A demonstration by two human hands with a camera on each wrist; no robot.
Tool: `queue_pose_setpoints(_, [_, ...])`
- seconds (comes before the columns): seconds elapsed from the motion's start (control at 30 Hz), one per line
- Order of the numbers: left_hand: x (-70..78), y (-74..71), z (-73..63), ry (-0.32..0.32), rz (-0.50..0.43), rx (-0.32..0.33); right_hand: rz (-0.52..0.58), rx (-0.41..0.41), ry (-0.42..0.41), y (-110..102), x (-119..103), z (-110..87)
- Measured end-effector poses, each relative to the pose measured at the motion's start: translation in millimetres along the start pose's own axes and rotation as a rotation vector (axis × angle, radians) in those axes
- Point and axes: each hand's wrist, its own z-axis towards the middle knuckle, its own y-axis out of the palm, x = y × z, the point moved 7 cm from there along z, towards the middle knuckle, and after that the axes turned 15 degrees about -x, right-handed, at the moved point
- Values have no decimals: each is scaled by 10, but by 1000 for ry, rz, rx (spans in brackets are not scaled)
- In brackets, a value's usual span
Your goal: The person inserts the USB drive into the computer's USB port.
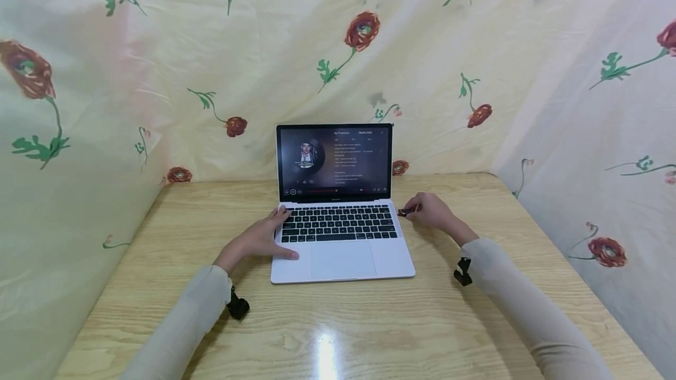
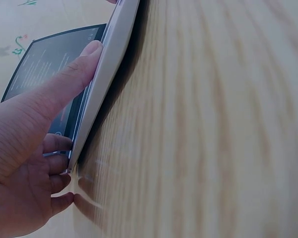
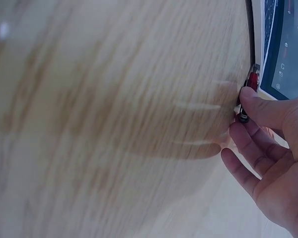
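An open laptop (image 1: 343, 261) with a silver body and black keys stands on the wooden table, its screen (image 1: 335, 163) lit with a music player. My left hand (image 1: 262, 236) rests on the laptop's left side, thumb lying on the palm rest and fingers spread along the edge up to the keyboard's top corner. By the laptop's right edge, my right hand (image 1: 430, 211) pinches a small red and black USB flash drive (image 3: 253, 82) between thumb and fingers. The drive's far end is right at the laptop's side, level with the upper keyboard rows.
The light wood table (image 1: 338, 327) extends around the laptop on all sides. Behind it and along both sides hangs a pale cloth (image 1: 296, 34) with printed red flowers. A black wrist camera (image 1: 239, 306) sits under the left sleeve, another black camera (image 1: 463, 272) under the right.
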Motion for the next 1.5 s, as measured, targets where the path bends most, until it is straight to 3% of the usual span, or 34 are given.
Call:
queue_pose_setpoints(0.77, [18,-15,-10,-5,-1,2,9,3,7,-25,-20,20])
queue_pose_setpoints(1.13, [25,-18,-12,-7,15,-4,-6,-23,-47,-5,-56,14])
queue_pose_setpoints(1.5, [13,-1,0,-3,16,-4,-8,-22,-47,10,-55,3])
